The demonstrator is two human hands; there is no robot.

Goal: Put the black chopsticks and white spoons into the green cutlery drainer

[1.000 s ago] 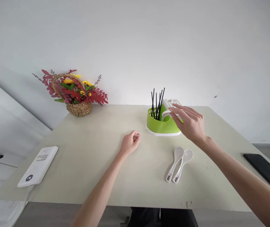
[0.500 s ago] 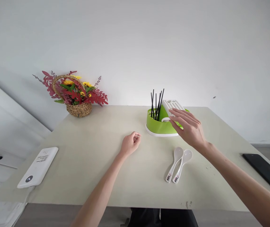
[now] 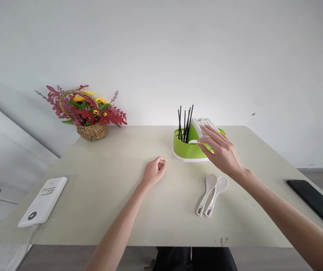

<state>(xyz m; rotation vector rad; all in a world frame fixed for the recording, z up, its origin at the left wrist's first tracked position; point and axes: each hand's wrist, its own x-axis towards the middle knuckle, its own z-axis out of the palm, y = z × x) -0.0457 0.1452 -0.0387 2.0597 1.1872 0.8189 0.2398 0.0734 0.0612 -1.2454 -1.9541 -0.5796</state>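
Note right hand [image 3: 223,153] at caddy [image 3: 188,150], with grip narrowed to a pinch on a white piece [image 3: 193,142], just lowered toward the rim. Compare left hand [image 3: 153,173], loosely closed on worktop [image 3: 93,203], nothing visible inside; find two spoons [image 3: 211,181] in front of caddy, apart from hands.

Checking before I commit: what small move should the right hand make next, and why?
Probably ease the right hand down slightly: its fingertips pinch a white utensil, which appears over the caddy's near wall, just right of the chopsticks.
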